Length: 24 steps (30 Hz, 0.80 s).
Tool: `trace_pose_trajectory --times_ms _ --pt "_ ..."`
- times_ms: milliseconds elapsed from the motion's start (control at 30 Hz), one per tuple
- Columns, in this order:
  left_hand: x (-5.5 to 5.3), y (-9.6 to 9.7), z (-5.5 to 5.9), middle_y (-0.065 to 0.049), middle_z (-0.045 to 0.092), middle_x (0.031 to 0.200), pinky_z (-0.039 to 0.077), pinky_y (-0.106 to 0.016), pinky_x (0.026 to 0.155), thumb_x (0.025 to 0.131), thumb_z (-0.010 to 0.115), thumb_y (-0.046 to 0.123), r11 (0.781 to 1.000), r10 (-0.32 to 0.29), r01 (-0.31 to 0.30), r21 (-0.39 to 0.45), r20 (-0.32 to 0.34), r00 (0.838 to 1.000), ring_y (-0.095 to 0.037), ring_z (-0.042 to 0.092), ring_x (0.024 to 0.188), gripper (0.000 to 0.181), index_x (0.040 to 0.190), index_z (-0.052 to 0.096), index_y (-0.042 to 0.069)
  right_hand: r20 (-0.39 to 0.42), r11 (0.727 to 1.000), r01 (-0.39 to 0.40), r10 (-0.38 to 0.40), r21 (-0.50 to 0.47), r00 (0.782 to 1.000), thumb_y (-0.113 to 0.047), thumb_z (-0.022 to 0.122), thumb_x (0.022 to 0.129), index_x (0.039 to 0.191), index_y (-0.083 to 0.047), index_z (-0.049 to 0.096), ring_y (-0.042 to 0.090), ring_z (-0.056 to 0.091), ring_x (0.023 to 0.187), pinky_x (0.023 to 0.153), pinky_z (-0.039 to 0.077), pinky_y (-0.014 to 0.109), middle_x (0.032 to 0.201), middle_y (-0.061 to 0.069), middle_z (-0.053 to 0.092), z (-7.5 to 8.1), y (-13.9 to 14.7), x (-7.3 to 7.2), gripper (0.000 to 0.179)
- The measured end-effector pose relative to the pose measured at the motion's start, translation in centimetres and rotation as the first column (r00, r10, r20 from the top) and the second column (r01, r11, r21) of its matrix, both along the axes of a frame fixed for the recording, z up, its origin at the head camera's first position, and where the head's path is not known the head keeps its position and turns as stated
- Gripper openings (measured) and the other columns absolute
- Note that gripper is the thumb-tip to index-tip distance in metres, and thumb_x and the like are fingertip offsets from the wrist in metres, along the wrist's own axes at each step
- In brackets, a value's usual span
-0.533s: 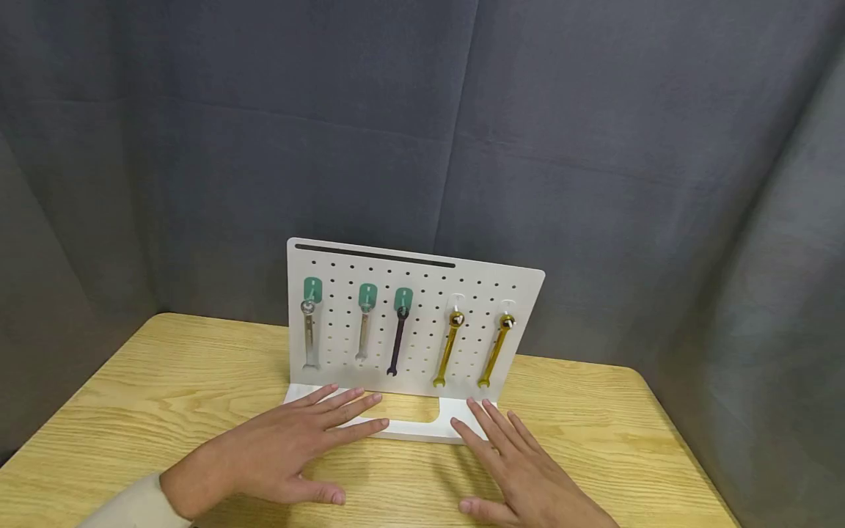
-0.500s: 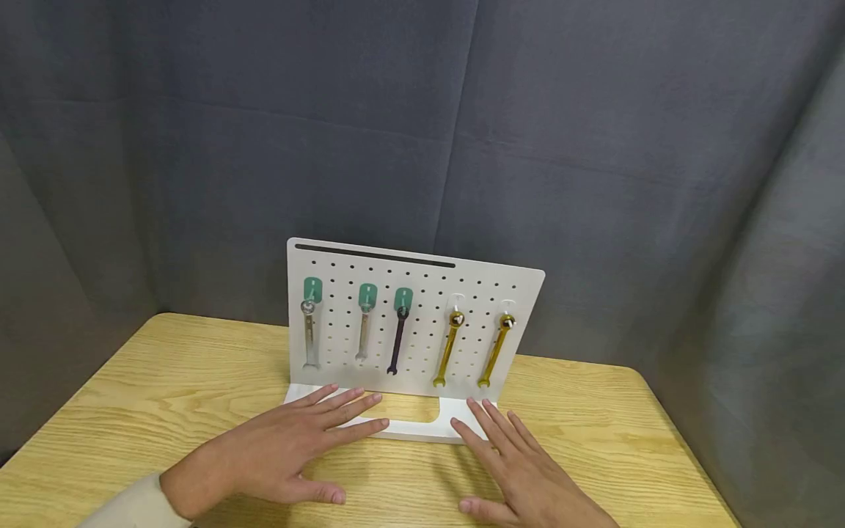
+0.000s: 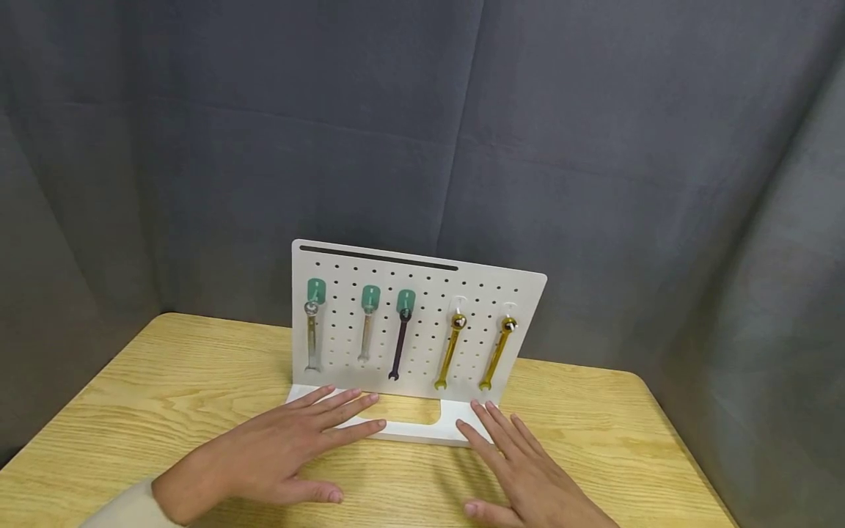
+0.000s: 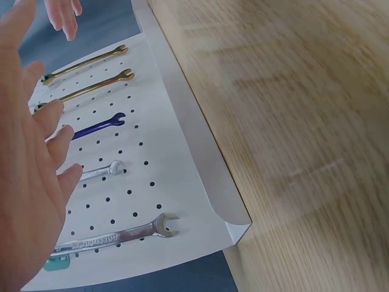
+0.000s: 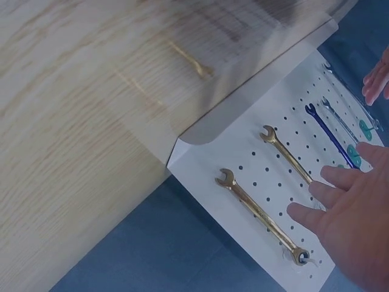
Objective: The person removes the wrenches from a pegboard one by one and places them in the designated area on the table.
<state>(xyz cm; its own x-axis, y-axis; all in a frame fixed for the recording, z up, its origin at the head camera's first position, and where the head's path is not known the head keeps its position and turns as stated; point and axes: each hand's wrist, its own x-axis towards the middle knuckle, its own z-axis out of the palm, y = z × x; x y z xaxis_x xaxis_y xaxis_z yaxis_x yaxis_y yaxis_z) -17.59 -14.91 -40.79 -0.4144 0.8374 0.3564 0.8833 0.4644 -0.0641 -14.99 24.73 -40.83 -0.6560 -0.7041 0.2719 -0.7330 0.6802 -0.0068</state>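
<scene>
My left hand [image 3: 284, 451] is held palm down with fingers spread, over the front left of a white pegboard stand's base [image 3: 452, 418]. Opposite it, my right hand [image 3: 528, 469] has its fingers extended near the base's right end. Neither holds anything; whether the fingertips touch the base I cannot tell. On the upright pegboard [image 3: 422, 359] hang combination wrenches: a long silver wrench [image 3: 312, 341], a shorter silver wrench [image 3: 366, 337], a dark purple wrench [image 3: 399, 348], and two gold ones, the inner gold wrench [image 3: 450, 356] and the outer gold wrench [image 3: 496, 359].
Green hooks [image 3: 371, 295] carry the silver and purple wrenches; clear hooks [image 3: 460, 302] carry the gold ones. The stand is on a wooden table [image 3: 198, 381] with rounded back corners. Grey curtains [image 3: 317, 147] surround the table at the back and sides.
The head view has shifted slightly, so the pegboard appears a little farther right and lower. Both hands keep nearly the same pose, and the wrenches hang as before.
</scene>
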Motion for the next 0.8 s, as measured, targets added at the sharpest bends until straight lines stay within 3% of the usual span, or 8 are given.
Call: trace_pose_trajectory --times_ms 167,267,367,467,600,700,800 --pt "0.2 -0.6 0.1 -0.004 0.026 0.168 0.025 -0.044 0.120 0.094 0.067 0.057 0.999 0.012 -0.013 0.045 0.018 1.000 -0.022 0.031 0.150 0.089 0.165 0.025 0.026 -0.100 0.999 -0.029 0.026 -0.024 0.995 -0.056 0.067 0.096 0.164 -0.019 0.027 0.031 0.025 0.152 0.124 0.010 0.032 0.169 0.010 0.019 0.4 0.2 -0.3 0.088" --pt "0.3 -0.9 0.2 -0.003 0.025 0.169 0.019 -0.039 0.122 0.094 0.068 0.056 0.997 0.029 -0.032 0.067 0.048 0.998 -0.021 0.030 0.151 0.089 0.165 0.024 0.026 -0.155 0.999 -0.035 0.030 -0.030 0.987 -0.057 0.067 0.096 0.163 -0.017 0.031 0.032 0.031 0.149 0.119 0.029 0.038 0.166 0.013 0.027 0.7 0.4 -0.6 0.085" --pt "0.3 -1.2 0.2 -0.003 0.024 0.169 0.012 -0.032 0.123 0.096 0.066 0.054 0.996 0.050 -0.054 0.073 0.054 0.997 -0.020 0.029 0.151 0.086 0.165 0.024 0.027 -0.157 0.999 -0.013 0.007 -0.043 0.988 -0.056 0.064 0.098 0.163 -0.019 0.030 0.030 0.031 0.150 0.113 0.039 0.042 0.166 0.010 0.029 1.1 0.6 -0.9 0.082" --pt "0.3 -1.5 0.0 -0.004 0.024 0.169 0.010 -0.029 0.123 0.098 0.066 0.050 0.995 0.062 -0.065 0.070 0.040 0.997 -0.022 0.030 0.151 0.081 0.164 0.028 0.027 -0.155 0.997 -0.015 0.003 -0.077 0.988 -0.054 0.063 0.100 0.163 -0.019 0.031 0.030 0.031 0.149 0.118 0.031 0.036 0.165 0.010 0.030 1.5 0.8 -1.1 0.079" --pt "0.3 -1.9 -0.3 -0.005 0.024 0.169 0.027 -0.040 0.120 0.098 0.069 0.042 0.994 0.086 -0.089 0.069 0.046 0.995 -0.024 0.031 0.150 0.076 0.163 0.033 0.027 -0.185 0.991 -0.038 0.013 -0.130 0.983 -0.055 0.056 0.103 0.161 -0.015 0.037 0.034 0.035 0.147 0.122 0.016 0.027 0.163 0.014 0.033 2.2 1.2 -1.5 0.073" --pt "0.3 -2.1 -0.6 -0.004 0.023 0.169 0.039 -0.049 0.112 0.097 0.072 0.039 0.988 0.120 -0.127 0.091 0.076 0.990 -0.024 0.031 0.150 0.077 0.163 0.033 0.028 -0.195 0.986 -0.038 0.006 -0.161 0.981 -0.057 0.048 0.105 0.159 -0.013 0.039 0.035 0.036 0.146 0.122 0.015 0.027 0.163 0.014 0.033 2.8 1.4 -2.0 0.071" --pt "0.2 -2.4 -0.7 -0.003 0.023 0.169 0.044 -0.052 0.108 0.097 0.072 0.038 0.978 0.147 -0.160 0.132 0.100 0.984 -0.023 0.034 0.149 0.077 0.162 0.034 0.027 -0.194 0.981 -0.030 -0.008 -0.191 0.981 -0.058 0.046 0.106 0.158 -0.011 0.042 0.035 0.036 0.146 0.122 0.016 0.028 0.163 0.014 0.033 3.4 1.6 -2.5 0.070"
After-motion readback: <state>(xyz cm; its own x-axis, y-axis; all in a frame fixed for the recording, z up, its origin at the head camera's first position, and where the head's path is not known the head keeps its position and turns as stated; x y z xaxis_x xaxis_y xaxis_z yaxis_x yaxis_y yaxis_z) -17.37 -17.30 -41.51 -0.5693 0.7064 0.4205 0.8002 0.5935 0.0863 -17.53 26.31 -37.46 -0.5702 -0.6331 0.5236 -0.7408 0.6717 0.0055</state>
